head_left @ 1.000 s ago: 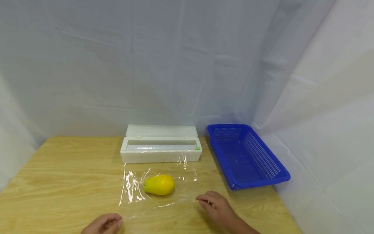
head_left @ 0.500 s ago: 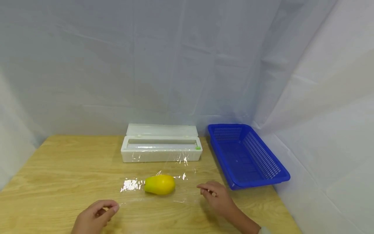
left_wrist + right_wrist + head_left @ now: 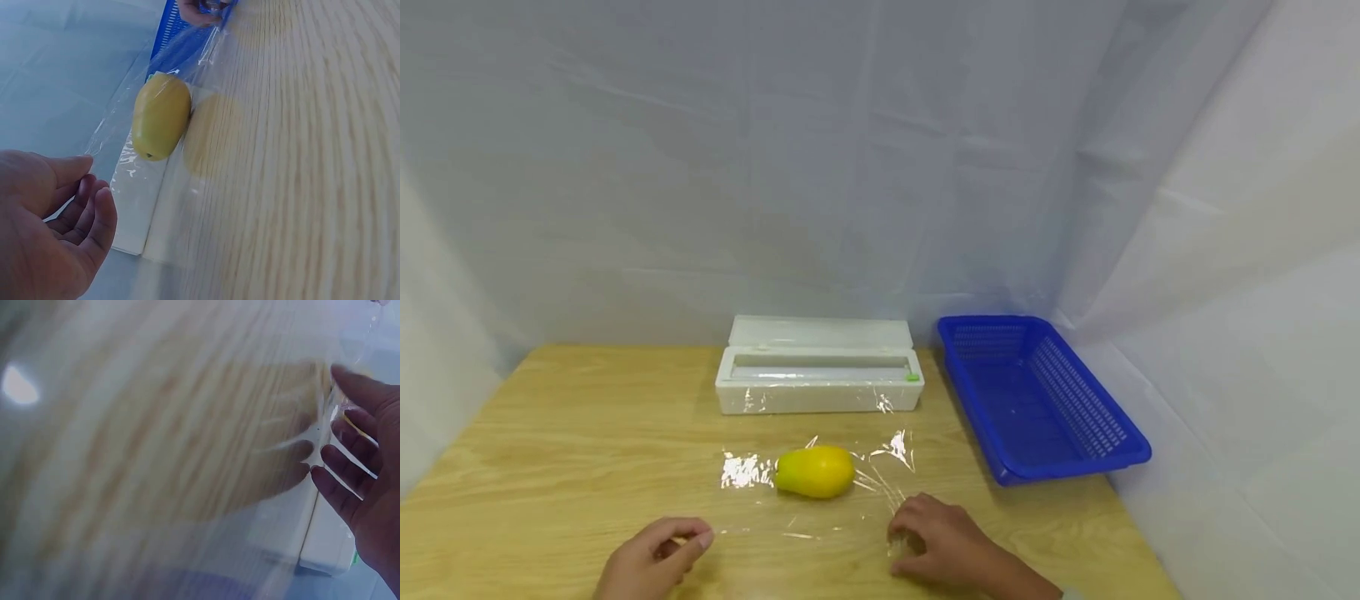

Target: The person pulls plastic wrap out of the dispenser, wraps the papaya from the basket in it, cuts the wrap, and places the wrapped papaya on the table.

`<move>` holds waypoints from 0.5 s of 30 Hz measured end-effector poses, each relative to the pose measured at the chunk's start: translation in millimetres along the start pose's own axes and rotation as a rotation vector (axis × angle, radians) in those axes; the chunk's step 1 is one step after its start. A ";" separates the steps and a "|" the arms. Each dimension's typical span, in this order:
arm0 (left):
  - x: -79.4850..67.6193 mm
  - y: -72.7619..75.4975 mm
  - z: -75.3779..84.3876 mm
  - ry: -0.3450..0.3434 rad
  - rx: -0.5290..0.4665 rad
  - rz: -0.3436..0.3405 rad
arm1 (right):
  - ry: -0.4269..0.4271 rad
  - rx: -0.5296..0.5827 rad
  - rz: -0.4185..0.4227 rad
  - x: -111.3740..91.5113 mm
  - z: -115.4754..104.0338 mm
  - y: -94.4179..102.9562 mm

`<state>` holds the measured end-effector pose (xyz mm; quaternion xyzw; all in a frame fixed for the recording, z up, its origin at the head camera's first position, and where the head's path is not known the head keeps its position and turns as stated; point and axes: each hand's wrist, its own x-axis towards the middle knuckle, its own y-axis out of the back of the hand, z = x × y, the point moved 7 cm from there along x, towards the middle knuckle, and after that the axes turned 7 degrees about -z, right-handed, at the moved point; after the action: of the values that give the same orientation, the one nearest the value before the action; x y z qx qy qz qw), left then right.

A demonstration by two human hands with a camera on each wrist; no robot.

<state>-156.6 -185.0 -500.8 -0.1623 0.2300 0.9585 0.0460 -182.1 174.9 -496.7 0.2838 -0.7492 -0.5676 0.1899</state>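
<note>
A yellow papaya [image 3: 816, 472], greenish at one end, lies on a clear sheet of cling film [image 3: 805, 533] that stretches from the dispenser towards the hands. My left hand [image 3: 657, 557] pinches the film's near left corner between thumb and fingertips; the left wrist view shows the pinch closely. At the near right corner my right hand [image 3: 936, 540] curls round the film, thumb and fingers apart. Creases run from the papaya towards the right hand. In the right wrist view its fingers [image 3: 340, 465] are spread and bent near the wood surface, film glinting between thumb and index finger.
Behind the papaya stands a white cling film dispenser [image 3: 820, 398], lid raised, with a green cutter [image 3: 912, 377] at its right end. A blue plastic basket [image 3: 992, 417] sits at the table's right side. White sheeting [image 3: 820, 167] hangs behind and beside the wooden table [image 3: 587, 450].
My left hand has moved forward from the near edge. The right hand has lowered and spread thumb from fingers, and creases now gather in the film there. The papaya has not moved visibly.
</note>
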 end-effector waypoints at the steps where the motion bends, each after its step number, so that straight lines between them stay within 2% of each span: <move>1: 0.0 0.2 -0.2 0.002 -0.001 0.000 | 0.009 -0.015 0.010 -0.2 -0.3 0.6; 5: 0.1 1.1 -0.1 0.010 -0.001 -0.003 | 0.047 -0.046 0.074 -1.7 -1.5 4.8; 7: 0.0 1.3 0.6 0.008 -0.002 -0.006 | 0.055 -0.020 0.117 -3.0 -0.7 9.3; 12: 0.5 2.9 2.5 0.004 0.000 -0.013 | 0.076 0.106 0.269 -6.2 5.9 27.0; 15: 2.6 6.4 5.1 -0.010 0.043 -0.009 | 0.081 0.209 0.327 -4.7 12.1 36.7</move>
<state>-161.6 -188.3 -494.6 -0.1573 0.2496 0.9539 0.0551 -193.5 194.0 -464.7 0.1990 -0.8319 -0.4363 0.2792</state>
